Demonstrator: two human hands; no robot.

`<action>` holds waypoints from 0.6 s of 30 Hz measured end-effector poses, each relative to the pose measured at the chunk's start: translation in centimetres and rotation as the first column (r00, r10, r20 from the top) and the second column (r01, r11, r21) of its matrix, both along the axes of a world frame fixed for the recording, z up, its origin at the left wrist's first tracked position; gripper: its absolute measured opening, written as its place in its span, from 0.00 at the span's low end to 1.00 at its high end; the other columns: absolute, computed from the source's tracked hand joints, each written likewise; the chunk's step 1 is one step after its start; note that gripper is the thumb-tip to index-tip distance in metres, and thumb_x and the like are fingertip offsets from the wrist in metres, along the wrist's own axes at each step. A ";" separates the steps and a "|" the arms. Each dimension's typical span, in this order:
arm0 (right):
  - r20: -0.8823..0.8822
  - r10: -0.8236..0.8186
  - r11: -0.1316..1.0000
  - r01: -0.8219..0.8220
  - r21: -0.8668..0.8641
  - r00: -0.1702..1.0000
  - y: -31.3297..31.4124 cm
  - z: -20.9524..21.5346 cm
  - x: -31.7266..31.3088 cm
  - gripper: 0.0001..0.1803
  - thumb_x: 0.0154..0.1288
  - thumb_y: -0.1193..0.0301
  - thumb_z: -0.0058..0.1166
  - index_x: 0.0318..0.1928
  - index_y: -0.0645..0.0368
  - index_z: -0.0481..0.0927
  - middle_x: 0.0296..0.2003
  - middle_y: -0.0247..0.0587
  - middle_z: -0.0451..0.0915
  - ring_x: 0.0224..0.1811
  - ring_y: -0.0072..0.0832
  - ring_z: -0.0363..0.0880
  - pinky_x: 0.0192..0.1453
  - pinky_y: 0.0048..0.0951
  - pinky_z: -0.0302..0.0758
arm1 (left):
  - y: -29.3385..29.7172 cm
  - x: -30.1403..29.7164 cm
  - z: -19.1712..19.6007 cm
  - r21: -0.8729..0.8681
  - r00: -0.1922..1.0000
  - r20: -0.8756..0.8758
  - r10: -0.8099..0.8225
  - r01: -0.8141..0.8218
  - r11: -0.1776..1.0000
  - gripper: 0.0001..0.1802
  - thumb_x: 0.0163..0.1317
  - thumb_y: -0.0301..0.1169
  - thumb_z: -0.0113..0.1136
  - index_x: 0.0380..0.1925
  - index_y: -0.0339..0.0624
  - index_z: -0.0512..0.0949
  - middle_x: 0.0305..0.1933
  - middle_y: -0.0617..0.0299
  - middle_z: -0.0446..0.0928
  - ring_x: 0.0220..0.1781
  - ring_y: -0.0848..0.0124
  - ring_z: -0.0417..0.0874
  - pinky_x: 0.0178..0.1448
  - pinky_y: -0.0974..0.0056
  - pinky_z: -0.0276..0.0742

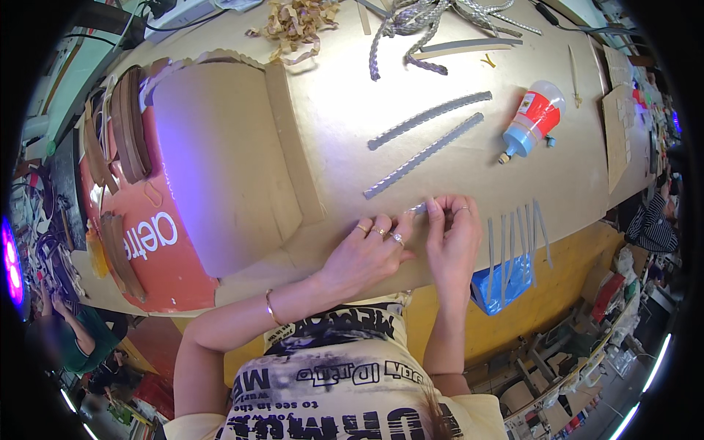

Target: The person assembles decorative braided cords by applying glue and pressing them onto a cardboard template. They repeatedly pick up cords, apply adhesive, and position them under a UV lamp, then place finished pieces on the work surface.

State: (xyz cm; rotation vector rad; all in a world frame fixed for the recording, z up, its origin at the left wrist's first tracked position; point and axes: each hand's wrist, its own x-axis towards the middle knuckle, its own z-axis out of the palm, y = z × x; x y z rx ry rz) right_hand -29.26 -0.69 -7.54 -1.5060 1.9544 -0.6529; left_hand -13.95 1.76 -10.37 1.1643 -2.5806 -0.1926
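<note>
Near the front edge of the table, both of my hands work at a short visible piece of grey strip. The fingers of my right hand pinch it from the right. My left hand has its fingers bent and closed at the strip's left side, and they hide most of it. Just beyond lie two longer grey strips with pale patterned edges, a straight one and a slightly curved one. A clear bottle with a red label and blue top lies tilted to the right.
Several thin grey strips hang over the front edge above a blue plastic bag. Braided cords and curled tan scraps lie at the back. Left are an open cardboard box and brown strips on a red panel.
</note>
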 end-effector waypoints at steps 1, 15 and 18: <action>-0.027 0.004 1.000 -0.004 -0.017 1.000 0.0 -0.1 0.1 0.06 0.67 0.76 0.58 0.34 0.67 0.77 0.32 0.47 0.74 0.30 0.39 0.74 0.35 0.36 0.71 | 0.0 0.0 0.0 0.006 1.000 0.004 -0.001 0.001 1.000 0.32 0.59 0.46 0.63 0.53 0.27 0.76 0.53 0.56 0.74 0.40 0.66 0.73 0.40 0.66 0.72; -0.047 -0.164 0.985 0.160 -0.066 0.985 0.2 -0.9 0.5 0.06 0.65 0.77 0.59 0.35 0.66 0.75 0.32 0.45 0.72 0.35 0.36 0.71 0.39 0.36 0.70 | -0.3 -0.1 0.2 0.047 1.000 -0.009 -0.007 0.008 0.999 0.31 0.58 0.45 0.64 0.52 0.28 0.78 0.52 0.57 0.73 0.41 0.66 0.74 0.41 0.64 0.73; 0.064 -0.249 0.969 0.248 0.020 0.966 0.4 -0.9 -0.2 0.04 0.65 0.79 0.58 0.38 0.65 0.78 0.33 0.43 0.72 0.35 0.30 0.69 0.37 0.31 0.71 | -0.3 -0.2 0.1 0.036 1.000 0.014 -0.009 0.009 0.999 0.31 0.58 0.45 0.64 0.52 0.28 0.78 0.52 0.57 0.73 0.41 0.66 0.74 0.41 0.65 0.74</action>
